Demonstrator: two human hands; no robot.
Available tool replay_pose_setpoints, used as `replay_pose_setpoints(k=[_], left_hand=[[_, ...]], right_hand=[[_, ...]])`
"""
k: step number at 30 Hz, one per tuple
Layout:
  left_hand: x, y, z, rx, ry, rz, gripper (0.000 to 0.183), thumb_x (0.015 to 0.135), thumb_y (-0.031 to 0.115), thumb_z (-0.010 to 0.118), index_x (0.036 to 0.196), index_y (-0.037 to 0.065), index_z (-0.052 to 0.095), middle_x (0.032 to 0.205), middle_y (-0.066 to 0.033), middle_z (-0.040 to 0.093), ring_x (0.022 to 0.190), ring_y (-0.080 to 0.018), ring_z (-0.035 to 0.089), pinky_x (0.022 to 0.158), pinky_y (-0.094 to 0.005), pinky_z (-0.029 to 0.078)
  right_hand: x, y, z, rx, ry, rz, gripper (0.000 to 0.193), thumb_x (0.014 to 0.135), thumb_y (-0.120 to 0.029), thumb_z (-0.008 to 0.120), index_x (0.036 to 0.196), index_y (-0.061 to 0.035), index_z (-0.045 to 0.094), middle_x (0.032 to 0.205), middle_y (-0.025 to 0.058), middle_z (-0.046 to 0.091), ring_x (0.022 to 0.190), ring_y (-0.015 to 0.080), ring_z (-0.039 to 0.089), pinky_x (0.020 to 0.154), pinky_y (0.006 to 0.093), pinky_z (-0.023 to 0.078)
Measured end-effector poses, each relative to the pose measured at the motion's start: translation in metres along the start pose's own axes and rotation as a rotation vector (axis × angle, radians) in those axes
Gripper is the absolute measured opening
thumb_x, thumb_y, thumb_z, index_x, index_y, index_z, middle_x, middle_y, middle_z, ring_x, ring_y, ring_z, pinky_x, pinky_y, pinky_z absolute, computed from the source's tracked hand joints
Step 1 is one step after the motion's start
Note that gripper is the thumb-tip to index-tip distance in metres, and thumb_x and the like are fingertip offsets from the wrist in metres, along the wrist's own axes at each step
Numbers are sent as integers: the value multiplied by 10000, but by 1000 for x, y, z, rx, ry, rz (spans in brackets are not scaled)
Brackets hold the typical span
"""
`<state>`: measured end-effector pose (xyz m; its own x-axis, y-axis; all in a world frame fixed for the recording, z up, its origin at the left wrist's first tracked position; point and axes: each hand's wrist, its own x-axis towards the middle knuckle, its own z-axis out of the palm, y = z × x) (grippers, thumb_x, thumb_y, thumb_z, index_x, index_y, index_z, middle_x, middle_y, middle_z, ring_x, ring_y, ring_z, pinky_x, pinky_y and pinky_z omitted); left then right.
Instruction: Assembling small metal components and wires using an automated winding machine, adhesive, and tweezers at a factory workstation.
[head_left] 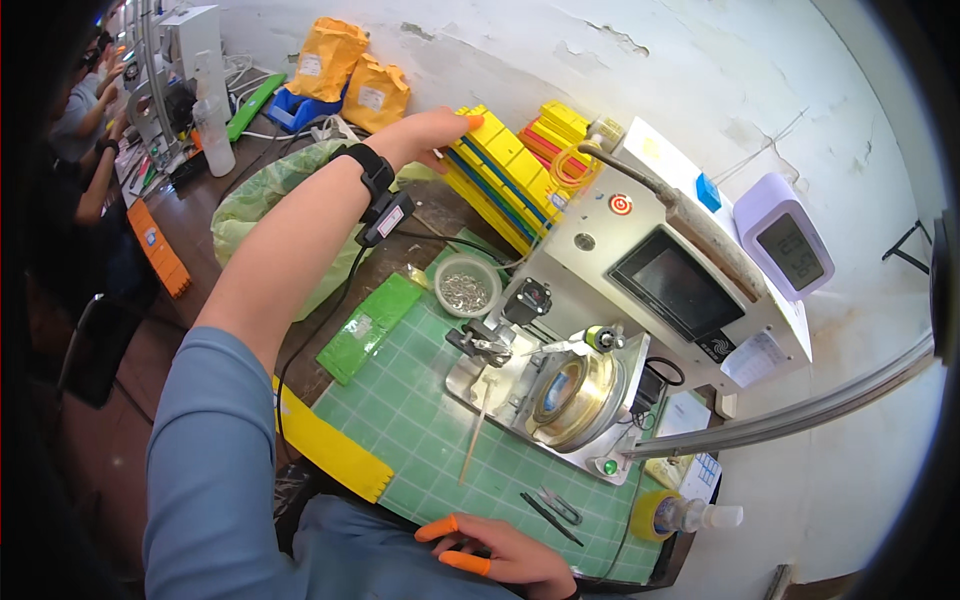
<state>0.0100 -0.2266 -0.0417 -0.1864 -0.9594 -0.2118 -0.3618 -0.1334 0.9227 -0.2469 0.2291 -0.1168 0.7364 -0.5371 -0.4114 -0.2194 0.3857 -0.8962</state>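
My left arm (270, 240) stretches far across the bench to a stack of long yellow plastic strips (510, 160) with blue and green ones between them. My left hand (432, 132) grips the stack's near-left end, an orange-capped digit on top and other fingers at the side, partly hidden. Near the bench's front edge, my right hand (510, 556) is open and holds nothing, orange finger cots on its fingers. Tweezers (551, 519) and small thread snips (561, 505) lie on the green cutting mat (420, 440) beyond it. A thin wooden stick (476, 432) leans on the machine's base.
A white machine (600, 240) with a screen and a wire spool (575, 400) stands on the right. A bowl of small metal parts (466, 286), a green strip (370, 328), a yellow strip (330, 440) and a bottle (675, 515) surround the work area. Other people sit far left.
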Motion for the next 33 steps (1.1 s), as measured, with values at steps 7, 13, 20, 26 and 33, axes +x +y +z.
replay_pose_setpoints(k=[7, 13, 20, 26, 33], left_hand=[[9, -12, 49, -9, -169, -55, 575, 1065, 501, 532, 1393, 31, 576, 1358, -165, 640, 1191, -310, 661, 972, -494, 573], [4, -6, 87, -37, -263, -47, 538, 1060, 464, 557, 1431, 76, 562, 1454, -121, 584, 1314, -304, 574, 1025, -490, 552], [13, -10, 81, -62, -372, -53, 539, 1048, 479, 590, 1450, 121, 569, 1532, -111, 521, 1391, -305, 506, 1076, -520, 518], [17, -15, 94, -34, -304, -31, 579, 1032, 501, 610, 1473, 130, 558, 1516, -119, 540, 1397, -313, 500, 1033, -523, 551], [18, -20, 116, -32, -272, -11, 545, 1025, 460, 594, 1464, 141, 556, 1452, -94, 615, 1321, -275, 595, 1024, -508, 546]], right_hand=[[-2, 1, -3, 33, 49, -24, 379, 1060, -161, 629, 1399, -3, 579, 1350, 93, 630, 1067, 144, 646, 885, 267, 528], [-8, 3, -10, 24, 32, 17, 386, 1044, -124, 628, 1410, -16, 571, 1412, 90, 608, 1117, 153, 652, 905, 268, 530], [-9, 2, -19, 39, 67, -1, 421, 1025, -97, 634, 1434, -27, 561, 1432, 91, 606, 1149, 162, 658, 925, 277, 531], [-2, -5, -18, 15, 0, 27, 432, 1022, -84, 632, 1443, -24, 553, 1432, 101, 590, 1149, 175, 661, 937, 280, 538], [-3, -5, -12, 5, 54, -22, 395, 1052, -163, 633, 1416, -22, 575, 1344, 95, 611, 1076, 166, 659, 878, 277, 543]])
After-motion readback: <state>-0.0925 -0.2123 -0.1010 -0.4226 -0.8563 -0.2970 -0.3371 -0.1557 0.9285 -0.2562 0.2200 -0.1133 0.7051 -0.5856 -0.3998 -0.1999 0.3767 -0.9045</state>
